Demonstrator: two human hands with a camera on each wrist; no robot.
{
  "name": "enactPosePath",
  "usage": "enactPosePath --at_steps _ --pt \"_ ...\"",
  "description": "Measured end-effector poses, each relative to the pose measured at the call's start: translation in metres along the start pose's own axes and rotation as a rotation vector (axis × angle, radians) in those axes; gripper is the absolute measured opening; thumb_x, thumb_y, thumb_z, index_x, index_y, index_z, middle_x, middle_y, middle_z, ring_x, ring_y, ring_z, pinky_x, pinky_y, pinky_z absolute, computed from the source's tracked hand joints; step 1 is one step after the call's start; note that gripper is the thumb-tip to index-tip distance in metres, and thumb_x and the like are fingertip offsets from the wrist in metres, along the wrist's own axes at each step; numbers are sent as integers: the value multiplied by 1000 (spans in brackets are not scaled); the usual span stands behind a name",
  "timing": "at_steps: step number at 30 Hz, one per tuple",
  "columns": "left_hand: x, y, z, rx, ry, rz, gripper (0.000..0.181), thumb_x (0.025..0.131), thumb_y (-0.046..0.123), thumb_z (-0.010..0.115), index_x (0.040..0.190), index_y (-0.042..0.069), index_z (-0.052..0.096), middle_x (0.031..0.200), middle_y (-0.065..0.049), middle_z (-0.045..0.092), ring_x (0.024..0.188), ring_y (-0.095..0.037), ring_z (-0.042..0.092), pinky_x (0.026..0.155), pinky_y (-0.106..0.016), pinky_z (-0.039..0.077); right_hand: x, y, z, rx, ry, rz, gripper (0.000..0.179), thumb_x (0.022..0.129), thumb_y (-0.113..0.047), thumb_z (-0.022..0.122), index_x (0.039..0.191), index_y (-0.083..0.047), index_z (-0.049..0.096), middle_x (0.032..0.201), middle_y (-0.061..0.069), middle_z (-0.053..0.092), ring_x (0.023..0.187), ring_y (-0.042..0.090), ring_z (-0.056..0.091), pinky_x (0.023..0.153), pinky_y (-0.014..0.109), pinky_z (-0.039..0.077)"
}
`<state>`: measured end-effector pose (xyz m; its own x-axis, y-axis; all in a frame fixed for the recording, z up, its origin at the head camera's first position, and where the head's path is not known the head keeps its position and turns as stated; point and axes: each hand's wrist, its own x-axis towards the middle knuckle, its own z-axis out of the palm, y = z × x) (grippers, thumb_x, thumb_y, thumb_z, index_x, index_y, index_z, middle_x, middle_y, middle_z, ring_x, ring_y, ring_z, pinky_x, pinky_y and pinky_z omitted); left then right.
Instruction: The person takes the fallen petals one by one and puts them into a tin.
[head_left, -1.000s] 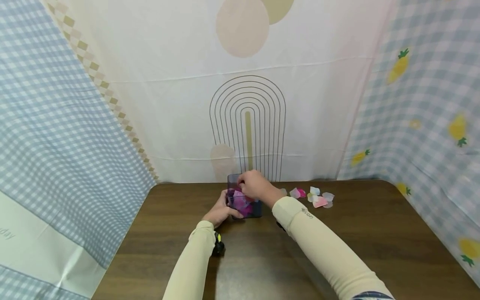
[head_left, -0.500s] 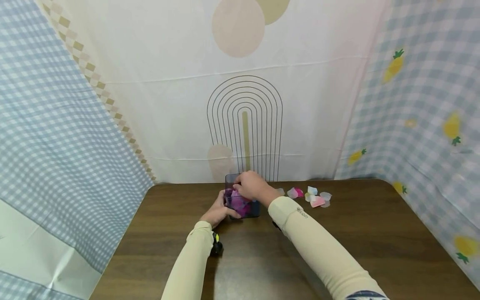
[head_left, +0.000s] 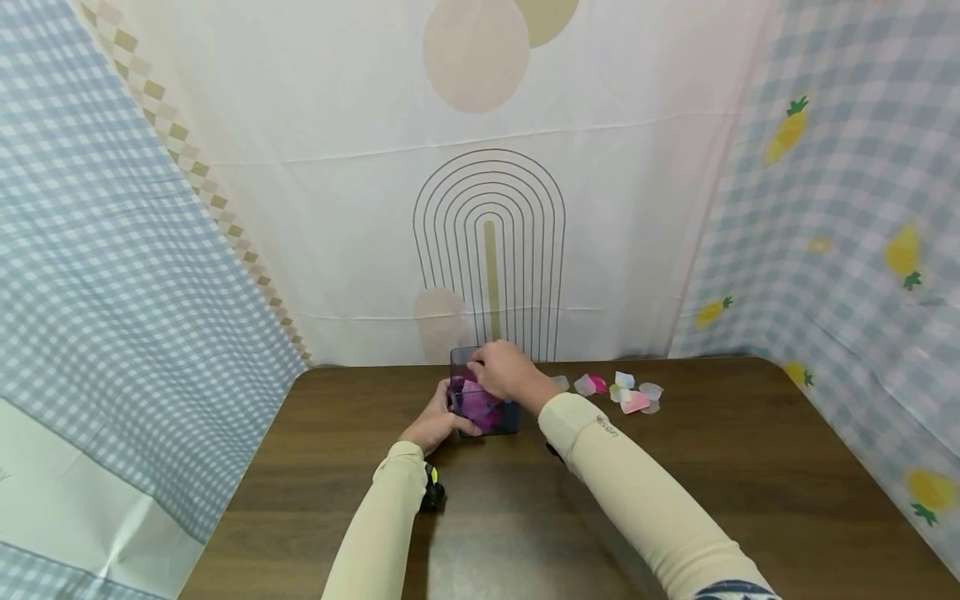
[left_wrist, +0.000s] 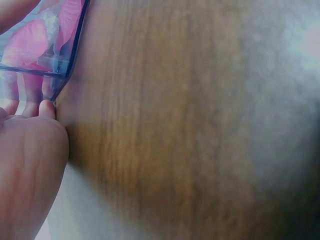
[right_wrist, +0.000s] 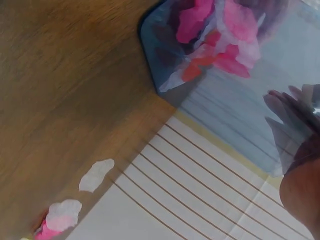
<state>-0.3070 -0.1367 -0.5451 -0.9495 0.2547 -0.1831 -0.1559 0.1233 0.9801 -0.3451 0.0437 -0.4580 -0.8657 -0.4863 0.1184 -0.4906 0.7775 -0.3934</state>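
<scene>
A clear, bluish plastic box [head_left: 511, 421] stands on the table with pink and purple artificial petals [head_left: 477, 404] inside. My left hand [head_left: 438, 421] grips its left side, the thumb in front and the fingers round behind. In the left wrist view, fingertips show through the clear wall [left_wrist: 59, 72]. My right hand [head_left: 504, 369] is over the box, fingers curled and pointing left at its tall back part. Seen from the right wrist, dark fingers overlap the bluish plastic [right_wrist: 225, 115] at the right edge; I cannot tell whether they pinch a petal.
Several loose petals, pink [head_left: 634, 402], white [head_left: 625, 380] and magenta [head_left: 597, 384], lie on the brown wooden table [head_left: 360, 500] right of the box. A patterned cloth [head_left: 360, 250] hangs along the table's back edge. Checked cloths hang at both sides.
The view has shifted slightly, moving everything a little left in the picture. Both hands keep nearly the same place at the box; the right fingers have shifted only slightly.
</scene>
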Motion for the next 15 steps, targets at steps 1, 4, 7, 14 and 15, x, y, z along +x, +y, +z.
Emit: enactPosePath --at_steps 1,4,7,14,15 --pt "0 0 0 -2 -5 -3 106 68 -7 87 154 14 29 153 -16 51 137 -30 56 125 -48 38 -1 1 -1 21 12 -9 31 110 -26 58 125 -8 78 127 10 79 123 28 73 108 46 58" --pt "0 0 1 5 -11 -12 106 68 -6 87 154 14 28 155 -16 49 138 -31 54 126 -50 37 -8 5 -7 123 41 -44 29 109 -23 60 124 -6 78 124 11 80 116 27 75 103 46 60" --pt "0 -1 1 20 -3 -15 107 67 -5 88 154 15 28 155 -16 48 139 -32 53 127 -54 36 -17 12 -19 233 80 -61 29 110 -22 59 127 -5 76 125 12 79 110 26 75 98 47 61" --pt "0 0 -1 31 6 -13 105 67 -5 88 153 15 31 155 -17 48 137 -34 55 124 -51 39 -62 54 -49 273 186 -31 31 110 -21 58 129 -4 75 128 15 77 113 29 73 98 50 60" --pt "-1 -1 0 31 8 -14 105 67 -6 88 153 15 31 154 -18 48 136 -33 56 122 -50 41 -71 61 -52 271 189 -24 30 110 -20 58 129 -4 75 128 15 77 111 29 73 96 50 60"
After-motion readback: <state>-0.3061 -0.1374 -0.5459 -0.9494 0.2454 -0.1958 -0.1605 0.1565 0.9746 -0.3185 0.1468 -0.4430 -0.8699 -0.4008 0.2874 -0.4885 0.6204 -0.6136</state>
